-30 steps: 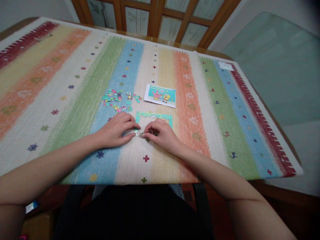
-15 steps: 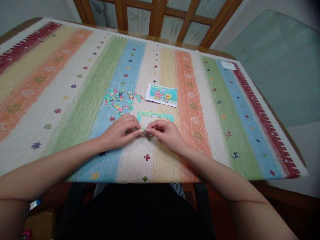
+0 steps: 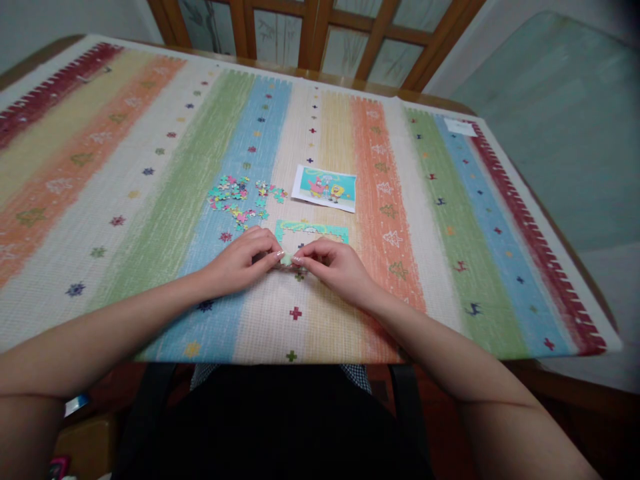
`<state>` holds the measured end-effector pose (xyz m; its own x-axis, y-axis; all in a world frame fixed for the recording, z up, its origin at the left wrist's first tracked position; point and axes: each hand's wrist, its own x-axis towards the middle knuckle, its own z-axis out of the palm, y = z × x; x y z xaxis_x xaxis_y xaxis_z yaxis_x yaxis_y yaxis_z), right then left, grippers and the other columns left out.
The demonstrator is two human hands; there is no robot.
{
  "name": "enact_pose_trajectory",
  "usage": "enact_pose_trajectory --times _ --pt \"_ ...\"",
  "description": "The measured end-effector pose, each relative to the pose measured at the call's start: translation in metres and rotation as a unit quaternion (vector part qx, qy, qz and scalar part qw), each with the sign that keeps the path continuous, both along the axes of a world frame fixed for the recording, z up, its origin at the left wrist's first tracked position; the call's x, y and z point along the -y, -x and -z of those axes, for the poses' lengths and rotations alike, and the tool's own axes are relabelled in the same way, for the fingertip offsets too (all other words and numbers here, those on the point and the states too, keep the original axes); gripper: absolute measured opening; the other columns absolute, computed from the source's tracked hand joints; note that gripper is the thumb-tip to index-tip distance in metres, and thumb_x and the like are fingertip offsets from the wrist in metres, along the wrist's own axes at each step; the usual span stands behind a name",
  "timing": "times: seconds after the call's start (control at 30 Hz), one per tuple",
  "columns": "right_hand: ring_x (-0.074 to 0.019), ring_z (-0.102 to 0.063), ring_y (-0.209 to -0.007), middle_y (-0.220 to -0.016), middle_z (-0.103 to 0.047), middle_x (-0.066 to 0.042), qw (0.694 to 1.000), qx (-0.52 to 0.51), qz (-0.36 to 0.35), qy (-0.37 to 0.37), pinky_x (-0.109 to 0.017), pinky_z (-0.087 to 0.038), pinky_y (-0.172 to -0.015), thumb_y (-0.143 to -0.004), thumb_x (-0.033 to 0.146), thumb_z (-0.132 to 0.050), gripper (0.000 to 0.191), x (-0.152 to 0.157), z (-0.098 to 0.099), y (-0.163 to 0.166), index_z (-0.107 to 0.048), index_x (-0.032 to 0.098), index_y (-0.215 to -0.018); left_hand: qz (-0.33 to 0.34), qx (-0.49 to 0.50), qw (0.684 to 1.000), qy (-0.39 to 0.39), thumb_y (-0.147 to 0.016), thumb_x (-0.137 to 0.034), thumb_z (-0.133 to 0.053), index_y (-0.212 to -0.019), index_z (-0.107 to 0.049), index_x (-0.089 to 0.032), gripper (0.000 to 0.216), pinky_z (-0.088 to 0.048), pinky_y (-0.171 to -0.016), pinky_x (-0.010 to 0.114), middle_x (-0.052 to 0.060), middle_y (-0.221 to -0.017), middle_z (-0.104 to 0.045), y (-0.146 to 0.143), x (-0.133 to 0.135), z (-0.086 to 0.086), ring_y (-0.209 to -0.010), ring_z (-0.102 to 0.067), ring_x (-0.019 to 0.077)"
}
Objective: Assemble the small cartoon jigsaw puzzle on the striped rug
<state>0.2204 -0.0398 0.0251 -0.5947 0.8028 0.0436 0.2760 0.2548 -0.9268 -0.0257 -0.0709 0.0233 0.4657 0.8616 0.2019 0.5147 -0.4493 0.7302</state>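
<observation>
A small pale green jigsaw puzzle piece (image 3: 287, 259) is pinched between the fingertips of both hands, just in front of the partly joined puzzle (image 3: 330, 232). My left hand (image 3: 250, 259) holds its left side, fingers curled and closed. From the right, my right hand (image 3: 333, 267) grips it between thumb and forefinger. The joined puzzle shows a turquoise strip along its top edge; its lower left part is hidden behind my fingers. Loose puzzle pieces (image 3: 240, 193) in pink, green and yellow lie in a scattered pile beyond my left hand.
A printed cartoon picture card (image 3: 327, 189) lies beyond the joined puzzle. The striped tablecloth (image 3: 165, 220) covers the table, with a small white paper (image 3: 460, 127) near its far right corner. A chair back (image 3: 555, 120) stands at the right, and wooden glazed doors (image 3: 315, 33) are behind.
The piece between my fingertips has turned, so that more of its pale green face shows. My hands have stayed almost in place, and the view has shifted slightly.
</observation>
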Motion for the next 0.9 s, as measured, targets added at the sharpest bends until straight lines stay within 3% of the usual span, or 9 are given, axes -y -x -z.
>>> enact_pose_trajectory --times 0.2,0.3,0.53,0.7,0.9 --pt "-0.0212 -0.065 -0.092 -0.093 -0.078 -0.002 0.983 0.056 -0.026 -0.172 -0.038 -0.044 -0.090 -0.100 0.027 -0.076 0.003 -0.0028 -0.0001 -0.0037 -0.079 0.025 -0.100 0.029 -0.035 0.999 -0.001 -0.110 -0.038 -0.047 -0.086 -0.062 -0.020 0.034 -0.041 -0.094 0.039 0.004 -0.093 -0.066 0.0011 -0.0014 0.0001 -0.097 -0.058 0.0215" --pt "-0.0235 -0.066 -0.100 -0.102 -0.079 -0.003 0.968 0.097 -0.046 -0.227 -0.039 -0.041 -0.092 -0.097 0.032 -0.083 0.014 -0.0022 0.0019 -0.0037 -0.078 0.025 -0.108 0.033 -0.048 0.998 -0.004 -0.110 -0.038 -0.046 -0.086 -0.063 -0.020 0.035 -0.041 -0.094 0.039 0.005 -0.092 -0.066 0.0001 -0.0014 -0.0013 -0.097 -0.057 0.0220" --pt "-0.0254 -0.063 -0.102 -0.101 -0.080 -0.003 0.929 0.168 -0.057 -0.324 -0.042 -0.033 -0.086 -0.100 0.043 -0.079 0.018 -0.0012 0.0060 -0.0020 -0.080 0.026 -0.104 0.033 -0.053 0.998 -0.006 -0.110 -0.039 -0.046 -0.088 -0.065 -0.020 0.035 -0.042 -0.094 0.039 0.005 -0.093 -0.066 0.0002 -0.0016 -0.0006 -0.098 -0.058 0.0220" --pt "-0.0256 -0.062 -0.100 -0.100 -0.080 -0.004 0.916 0.177 -0.064 -0.353 -0.042 -0.032 -0.086 -0.103 0.046 -0.074 0.021 -0.0031 0.0069 -0.0025 -0.081 0.025 -0.103 0.031 -0.053 0.998 -0.005 -0.110 -0.038 -0.048 -0.088 -0.066 -0.020 0.034 -0.043 -0.093 0.039 0.005 -0.094 -0.067 0.0009 -0.0015 0.0001 -0.098 -0.059 0.0223" --pt "-0.0250 -0.062 -0.102 -0.103 -0.080 -0.004 0.929 0.168 -0.061 -0.323 -0.042 -0.033 -0.088 -0.105 0.041 -0.073 0.016 -0.0028 0.0072 -0.0025 -0.080 0.027 -0.108 0.028 -0.032 0.999 -0.009 -0.109 -0.037 -0.051 -0.090 -0.067 -0.020 0.029 -0.043 -0.093 0.038 0.004 -0.095 -0.067 0.0020 -0.0017 0.0034 -0.098 -0.059 0.0219"
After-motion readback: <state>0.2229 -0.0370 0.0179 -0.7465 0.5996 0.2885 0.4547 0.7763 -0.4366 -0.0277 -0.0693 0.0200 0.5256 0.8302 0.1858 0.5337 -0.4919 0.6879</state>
